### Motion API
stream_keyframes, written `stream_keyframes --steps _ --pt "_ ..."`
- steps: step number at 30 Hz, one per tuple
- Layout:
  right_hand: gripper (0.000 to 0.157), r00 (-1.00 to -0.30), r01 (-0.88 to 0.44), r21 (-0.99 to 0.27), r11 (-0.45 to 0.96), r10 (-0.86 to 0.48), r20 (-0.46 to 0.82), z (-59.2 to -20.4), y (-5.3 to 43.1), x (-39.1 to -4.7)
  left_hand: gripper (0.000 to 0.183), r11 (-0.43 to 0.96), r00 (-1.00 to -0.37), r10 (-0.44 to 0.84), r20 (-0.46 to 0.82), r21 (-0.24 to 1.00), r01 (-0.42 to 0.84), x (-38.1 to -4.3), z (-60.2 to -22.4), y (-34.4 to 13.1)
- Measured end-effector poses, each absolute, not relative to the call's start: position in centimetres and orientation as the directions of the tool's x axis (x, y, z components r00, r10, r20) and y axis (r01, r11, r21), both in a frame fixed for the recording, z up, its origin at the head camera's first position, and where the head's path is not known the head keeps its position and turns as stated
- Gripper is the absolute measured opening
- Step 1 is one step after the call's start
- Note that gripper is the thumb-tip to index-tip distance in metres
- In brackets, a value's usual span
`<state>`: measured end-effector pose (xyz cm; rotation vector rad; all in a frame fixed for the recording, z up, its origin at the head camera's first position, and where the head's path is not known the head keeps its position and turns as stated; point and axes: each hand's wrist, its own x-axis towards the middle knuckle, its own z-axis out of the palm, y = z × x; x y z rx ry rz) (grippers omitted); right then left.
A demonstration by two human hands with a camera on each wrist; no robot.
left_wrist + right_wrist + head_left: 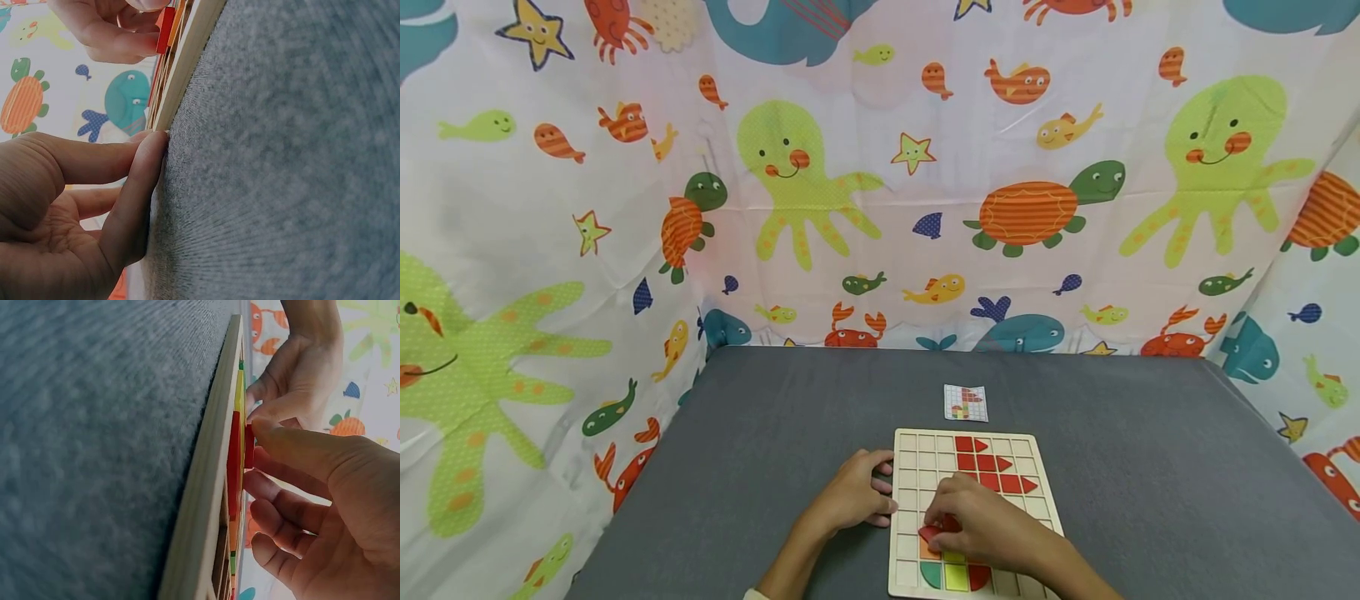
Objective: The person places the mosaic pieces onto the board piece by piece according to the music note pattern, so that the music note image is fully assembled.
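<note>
A wooden grid board (906,500) with coloured pieces in some of its cells lies on the grey table. My right hand (973,517) pinches a small red piece (928,532) between thumb and fingers, over the board's lower left part. In the right wrist view this red piece (249,447) stands edge-on at the fingertips. My left hand (850,492) rests beside the board's left edge, thumb and fingertips touching it. Close by in the left wrist view, the left hand's fingertips (150,144) meet the wooden rim. Part of the board is hidden under my right hand.
Red squares and triangles (988,462) fill cells toward the board's top. Along its bottom are a green quarter-round piece (931,573), a yellow square (956,577) and a red piece (979,577). A printed pattern card (966,403) lies behind the board. A sea-animal curtain (865,167) surrounds the table.
</note>
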<state>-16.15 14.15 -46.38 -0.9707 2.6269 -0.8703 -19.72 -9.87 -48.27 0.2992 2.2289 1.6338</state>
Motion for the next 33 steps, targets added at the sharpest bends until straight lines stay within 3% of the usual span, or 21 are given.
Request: stream_keyframes --steps 8,14,22,33 --pt "0.012 -0.739 -0.584 -0.526 0.619 -0.673 0.029 -46.1 13.9 -16.6 0.076 0.322 -0.912 0.373 -0.171 0.946 -0.045 -19.6 -48.3 -10.0" --pt "0.019 -0.726 -0.589 -0.550 0.592 -0.687 0.039 -46.0 13.9 -17.1 0.076 0.329 -0.913 0.369 -0.175 0.943 -0.048 -19.7 -48.3 -9.8" --pt "0.011 -0.731 -0.565 -0.557 0.609 -0.682 -0.005 -46.1 13.9 -17.4 0.076 0.329 -0.913 0.369 -0.175 0.943 -0.048 -19.8 -48.4 -9.8" --pt "0.018 -0.733 -0.563 -0.553 0.614 -0.680 -0.009 -46.2 14.0 -17.2 0.076 0.323 -0.914 0.369 -0.169 0.945 -0.044 -19.7 -48.4 -9.9"
